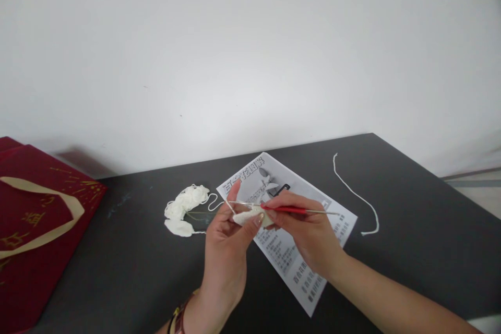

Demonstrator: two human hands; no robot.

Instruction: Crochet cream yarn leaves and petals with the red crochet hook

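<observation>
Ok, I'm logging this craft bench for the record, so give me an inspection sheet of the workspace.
Surface: dark table, matte.
Job's things: small white crochet piece pinched in the left hand; red-handled hook in the right hand, lying across the piece.
Clutter: printed sheet under the hands; white yarn pile to the left; loose yarn strand to the right; red bag at the left edge.
Grippers: both hands bare; band on the left wrist.
Cables: nothing seen.
Surroundings: plain white wall behind.

Unreadable small print on the printed sheet [297,255]; blurred gold characters on the red bag [35,219]
</observation>
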